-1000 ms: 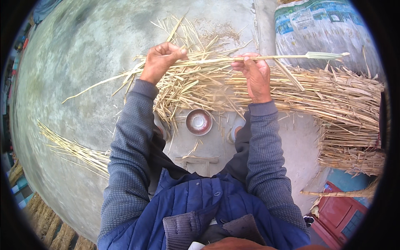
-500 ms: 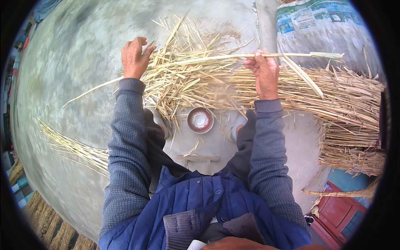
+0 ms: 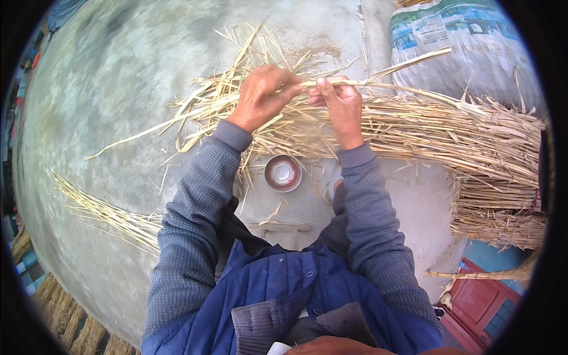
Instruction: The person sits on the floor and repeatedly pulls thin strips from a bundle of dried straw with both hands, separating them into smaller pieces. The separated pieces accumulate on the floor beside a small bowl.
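A dry stalk [image 3: 370, 83] is held up above a heap of straw [image 3: 285, 129], a loose strip [image 3: 414, 61] slanting off its right part. The left hand [image 3: 265, 96] pinches it; the right hand [image 3: 342, 109], just beside, grips it between thumb and fingers. Nearer the body, a round bowl [image 3: 283, 172] sits on the floor [image 3: 106, 118]; rightward, bundled stalks [image 3: 455, 136] lie near a sack [image 3: 467, 66].

The left hand [image 3: 266, 97] and right hand [image 3: 340, 112] are bare. The 2 sleeves [image 3: 378, 207] are grey-blue with a small dotted weave, ending at their far ends in plainer cuffs [image 3: 232, 135]. A navy padded vest [image 3: 266, 275] has stitched seams, a round blue button [image 3: 309, 274] and, near, a brownish-grey ribbed collar [image 3: 258, 323]. The trousers [image 3: 331, 234] are dark; the right shoe [image 3: 332, 190] is pale.
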The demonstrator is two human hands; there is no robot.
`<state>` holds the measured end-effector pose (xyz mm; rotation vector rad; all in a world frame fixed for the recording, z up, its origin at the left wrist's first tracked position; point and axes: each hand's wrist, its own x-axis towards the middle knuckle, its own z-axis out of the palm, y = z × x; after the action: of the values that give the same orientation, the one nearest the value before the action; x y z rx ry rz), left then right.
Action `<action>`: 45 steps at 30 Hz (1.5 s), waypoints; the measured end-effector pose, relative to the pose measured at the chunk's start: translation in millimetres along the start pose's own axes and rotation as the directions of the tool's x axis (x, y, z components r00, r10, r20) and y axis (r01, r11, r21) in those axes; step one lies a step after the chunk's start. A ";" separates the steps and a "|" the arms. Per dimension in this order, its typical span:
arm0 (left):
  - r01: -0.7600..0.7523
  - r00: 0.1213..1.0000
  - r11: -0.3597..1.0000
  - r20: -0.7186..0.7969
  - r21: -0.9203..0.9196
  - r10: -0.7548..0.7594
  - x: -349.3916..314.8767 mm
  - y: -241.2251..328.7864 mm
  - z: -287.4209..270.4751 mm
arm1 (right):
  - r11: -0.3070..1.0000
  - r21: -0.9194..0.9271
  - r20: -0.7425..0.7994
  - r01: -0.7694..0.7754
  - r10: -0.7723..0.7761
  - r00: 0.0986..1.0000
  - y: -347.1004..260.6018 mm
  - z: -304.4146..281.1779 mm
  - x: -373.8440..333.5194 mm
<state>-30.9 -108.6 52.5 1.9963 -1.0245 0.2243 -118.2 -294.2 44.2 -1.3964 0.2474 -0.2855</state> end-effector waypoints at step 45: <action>0.226 0.967 0.929 -0.186 0.294 -0.176 -13.8 -62.3 -42.7 | 0.966 0.227 -0.013 -0.123 0.130 0.991 11.0 -29.5 7.7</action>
<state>14.7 -49.7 33.8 2.3124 -0.7094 0.4474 -120.4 -322.6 28.6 -1.1474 0.3163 -0.2203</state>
